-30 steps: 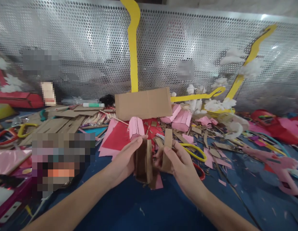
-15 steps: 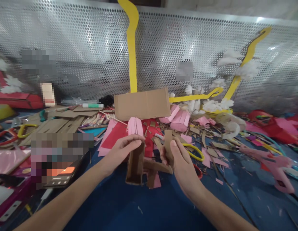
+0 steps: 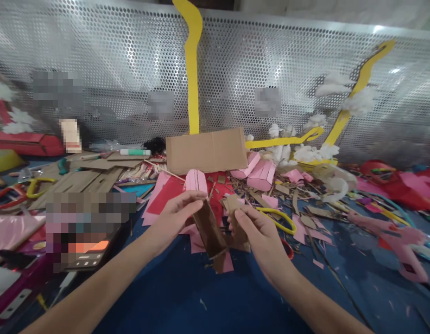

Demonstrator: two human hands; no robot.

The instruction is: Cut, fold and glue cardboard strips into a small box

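Note:
My left hand (image 3: 180, 209) is closed on the far end of a small open cardboard box (image 3: 212, 230), long and narrow, tilted with its near end toward the right. Between the thumb and fingers of my right hand (image 3: 254, 226) is a cardboard strip (image 3: 237, 223), held close beside the box's right side. Pink and brown paper scraps (image 3: 226, 263) lie under the box. Just beyond my left hand stands a pink paper-covered piece (image 3: 195, 180) with dark lines. Yellow-handled scissors (image 3: 282, 220) lie partly hidden behind my right hand.
A larger cardboard box (image 3: 206, 150) with a tall yellow strip (image 3: 193, 79) stands at the back. To the right lies a pink glue gun (image 3: 392, 234). A phone (image 3: 93, 255) is at left, near flat cardboard pieces (image 3: 79, 183). A perforated metal panel (image 3: 229, 60) closes off the back.
The small box has swung from nearly straight to slanted, its near end moving right. My right hand has shifted slightly left with the cardboard strip, which now tilts beside the box.

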